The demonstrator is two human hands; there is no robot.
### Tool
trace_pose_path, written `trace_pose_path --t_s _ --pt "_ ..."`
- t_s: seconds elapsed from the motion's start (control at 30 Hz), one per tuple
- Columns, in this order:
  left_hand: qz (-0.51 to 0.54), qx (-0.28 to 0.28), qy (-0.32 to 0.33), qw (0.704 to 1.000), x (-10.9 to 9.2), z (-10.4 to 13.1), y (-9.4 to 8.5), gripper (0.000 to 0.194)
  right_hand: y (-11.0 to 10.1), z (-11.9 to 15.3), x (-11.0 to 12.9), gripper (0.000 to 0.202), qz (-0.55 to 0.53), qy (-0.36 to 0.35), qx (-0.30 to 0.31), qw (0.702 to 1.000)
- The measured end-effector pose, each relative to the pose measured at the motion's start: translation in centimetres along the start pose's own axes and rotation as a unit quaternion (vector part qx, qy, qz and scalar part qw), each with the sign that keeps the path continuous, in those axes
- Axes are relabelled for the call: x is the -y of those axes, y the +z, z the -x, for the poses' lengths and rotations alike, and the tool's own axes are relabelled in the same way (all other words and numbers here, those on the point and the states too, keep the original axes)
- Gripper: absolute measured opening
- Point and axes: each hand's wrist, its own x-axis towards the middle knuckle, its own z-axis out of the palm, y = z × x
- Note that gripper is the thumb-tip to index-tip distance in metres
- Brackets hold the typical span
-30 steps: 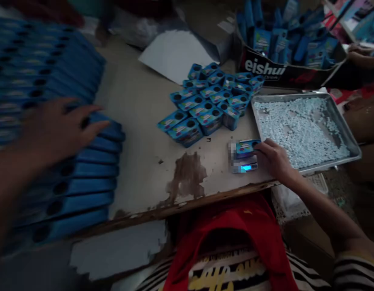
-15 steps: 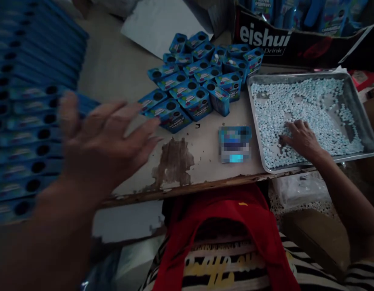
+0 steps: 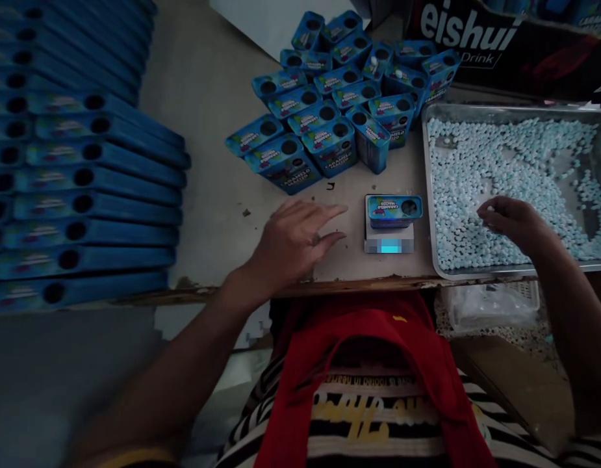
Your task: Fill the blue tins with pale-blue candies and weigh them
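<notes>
My left hand [image 3: 300,237] hovers over the table just left of a small digital scale [image 3: 405,235], fingers stretched out and thumb apart, holding nothing. On the scale stands a blue candy box [image 3: 390,207] with a round hole in its top; the lit display is blurred out. My right hand [image 3: 517,224] is at the metal tray [image 3: 435,257], its thumb and fingers pinched together above small pale blue candies [image 3: 460,221]. What the pinch holds, if anything, is too small to make out.
Upright blue boxes [image 3: 329,143] cluster behind the scale; white candies show in the holes of a few. Stacked blue boxes [image 3: 119,214] lie at left. A black carton [image 3: 475,52] stands behind the tray. The worn wooden table edge [image 3: 358,286] runs before my red apron [image 3: 310,364].
My left hand has moved right, from beside the stacked boxes to near the scale. My right hand has gone from spread fingers among the candies to a pinch. The view has shifted.
</notes>
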Motion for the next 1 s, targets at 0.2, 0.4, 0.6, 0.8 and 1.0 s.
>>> trace_pose_path --t_s 0.2,0.4,0.6,0.8,1.0 --pt "0.139 -0.02 -0.115 0.983 -2.8 -2.0 2.1 0.071 1.4 0.7 1.4 0.038 -0.254 0.109 0.023 0.961" --pt "0.228 -0.003 -0.136 0.964 -3.5 -3.2 3.2 0.075 2.2 1.3 3.3 0.049 -0.195 0.064 0.071 0.976" --pt "0.254 -0.019 -0.134 0.958 -4.0 -3.8 3.6 0.072 3.0 1.5 7.4 0.043 -0.167 0.0 0.127 0.978" --pt "0.286 -0.01 -0.131 0.949 -4.1 -4.3 4.8 0.074 3.8 1.3 9.7 0.037 -0.191 -0.049 0.154 0.968" --pt "0.299 -0.009 -0.141 0.944 -4.0 -4.2 5.1 0.076 4.6 1.2 11.0 0.031 -0.173 -0.08 0.183 0.964"
